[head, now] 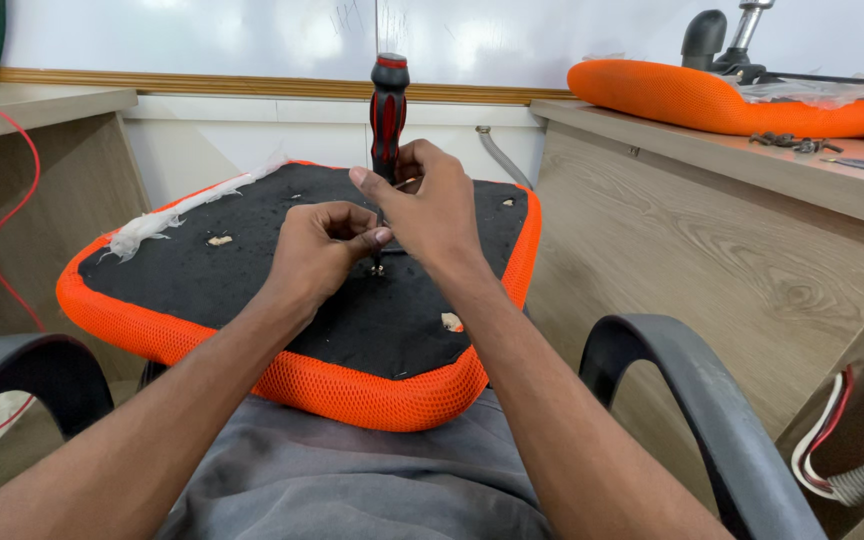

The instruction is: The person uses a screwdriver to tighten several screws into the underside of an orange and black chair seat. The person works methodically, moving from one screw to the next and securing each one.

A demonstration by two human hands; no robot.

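A glossy white wall panel point(512, 35) fills the back, catching soft glare, with a wooden trim strip point(202, 84) running along its lower edge. 2 pale wood-grain desks flank the scene: the left desk point(32, 105) and the larger right desk point(712, 250). A thin red cable point(14, 215) hangs beside the left desk. 2 curved grey plastic armrests point(692, 400) frame the foreground.

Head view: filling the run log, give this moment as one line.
right hand grips upright screwdriver | left hand fingers pinch at tip | orange seat cushion, black underside up, on lap
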